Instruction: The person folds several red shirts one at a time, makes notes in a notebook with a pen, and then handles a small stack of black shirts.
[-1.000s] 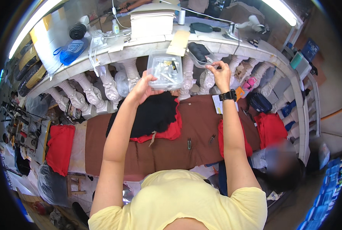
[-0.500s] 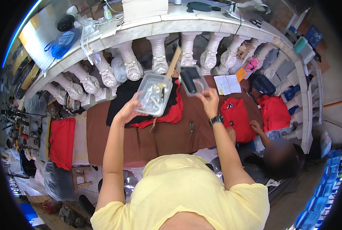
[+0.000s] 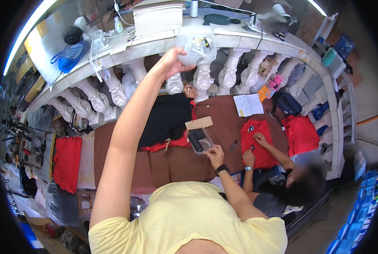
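In the head view, the left arm stretched up and forward, nearly straight, from the yellow shirt (image 3: 184, 220) toward the white balustrade (image 3: 227, 74). The left hand (image 3: 172, 62) was raised with its fingers closed on the side of a clear bag (image 3: 196, 47) of small parts, which it held just at the ledge (image 3: 150, 40) on top of the rail, above the balusters.

The right arm was bent at the elbow, the forearm angling up and left from the lower middle, a black watch (image 3: 222, 169) on the wrist. The right hand (image 3: 215, 153) lay low over the brown table (image 3: 172, 163), its fingers pinched on the edge of a clear box (image 3: 200, 140) with something dark inside. The box rested on the table, just beside a cardboard piece (image 3: 198, 123) and near black cloth (image 3: 165, 118) with a red edge.

To the right, another person (image 3: 290, 186) sat at the table, both hands on a red garment (image 3: 256, 142). An open notebook (image 3: 248, 104) lay beyond it, and more red cloth (image 3: 66, 163) lay at the far left.
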`<state>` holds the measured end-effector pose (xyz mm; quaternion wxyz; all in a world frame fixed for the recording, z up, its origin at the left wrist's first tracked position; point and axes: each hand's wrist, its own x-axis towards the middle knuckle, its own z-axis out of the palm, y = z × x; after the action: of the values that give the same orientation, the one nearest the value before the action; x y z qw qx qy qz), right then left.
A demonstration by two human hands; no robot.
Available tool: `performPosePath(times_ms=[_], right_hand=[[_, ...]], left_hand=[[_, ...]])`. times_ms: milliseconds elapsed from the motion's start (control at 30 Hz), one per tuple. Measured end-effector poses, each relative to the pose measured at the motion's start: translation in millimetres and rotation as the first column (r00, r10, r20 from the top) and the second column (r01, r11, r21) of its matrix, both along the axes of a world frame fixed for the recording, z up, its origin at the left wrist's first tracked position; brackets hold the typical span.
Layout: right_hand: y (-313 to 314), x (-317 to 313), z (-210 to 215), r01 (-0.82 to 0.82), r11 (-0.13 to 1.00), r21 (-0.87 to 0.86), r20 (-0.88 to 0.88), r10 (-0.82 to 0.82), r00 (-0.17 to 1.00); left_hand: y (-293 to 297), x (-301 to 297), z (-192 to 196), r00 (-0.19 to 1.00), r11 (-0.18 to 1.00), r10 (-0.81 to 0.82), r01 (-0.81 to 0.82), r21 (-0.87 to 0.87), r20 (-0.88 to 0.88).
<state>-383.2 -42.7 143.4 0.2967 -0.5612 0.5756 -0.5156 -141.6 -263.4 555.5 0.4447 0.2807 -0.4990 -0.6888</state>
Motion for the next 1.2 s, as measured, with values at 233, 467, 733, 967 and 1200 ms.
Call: performPosePath(times_ms=[233, 467, 733, 967, 1200], right_hand=[[26, 6, 8, -0.014, 1.000, 0.016, 0.083, 0.012, 0.996], [55, -5, 7, 0.010, 1.000, 0.019, 0.051, -0.011, 0.999], [81, 16, 7, -0.026, 0.996, 0.088, 0.051, 0.021, 0.998], [109, 20, -5, -0.005, 0.975, 0.221, -0.010, 0.008, 1.000], [126, 26, -67, 0.000, 0.986, 0.166, -0.025, 0.004, 1.000]], left_hand=[[-125, -66, 42, 0.931, 0.925, 0.364, -0.362, 0.114, 0.005], [-187, -91, 42, 0.899, 0.893, 0.438, -0.437, 0.110, 0.013], [-189, -77, 31, 0.857, 0.857, 0.515, -0.515, 0.001, -0.003], [-142, -90, -80, 0.297, 0.322, 0.943, -0.712, -0.625, 0.148], [-13, -59, -373, 0.362, 0.634, 0.533, 0.427, -0.645, 0.764]])
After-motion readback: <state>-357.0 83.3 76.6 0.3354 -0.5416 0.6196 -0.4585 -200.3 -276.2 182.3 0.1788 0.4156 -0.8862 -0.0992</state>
